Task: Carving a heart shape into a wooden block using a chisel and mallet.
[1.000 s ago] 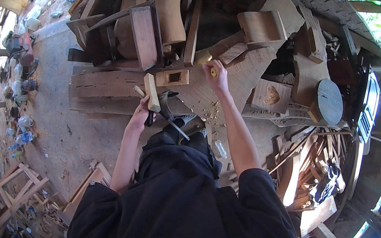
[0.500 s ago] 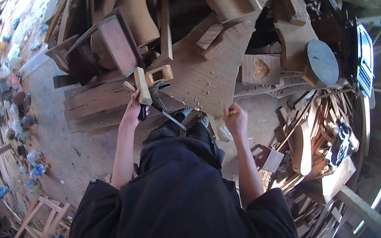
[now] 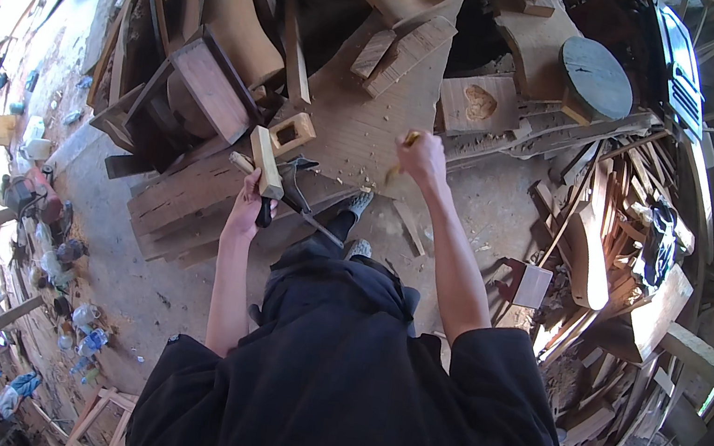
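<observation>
My left hand (image 3: 244,214) is closed around a bundle of tools. In it are a pale wooden block (image 3: 265,162) with a round stub beside it, a black handle (image 3: 265,211), and a dark metal tool (image 3: 294,186) with a long narrow blade (image 3: 322,229) slanting toward my legs. Behind these sits a wooden piece with a rectangular hole (image 3: 292,134); whether my hand bears it I cannot tell. My right hand (image 3: 425,157) is closed over the near edge of a broad plank (image 3: 345,122), with a small yellowish thing (image 3: 409,139) at its fingers. Its kind is unclear.
Beyond the plank lie a hollowed block (image 3: 479,104), a round dark disc (image 3: 597,77) and curved wooden pieces. Wood shavings dot the plank. Stacked boards (image 3: 199,206) lie at left, scrap wood (image 3: 605,236) at right, and plastic litter (image 3: 86,319) at far left.
My right hand has moved up and slightly left, away from my body. The left hand still grips its bundle. My feet have shifted, and the whole view has moved a little.
</observation>
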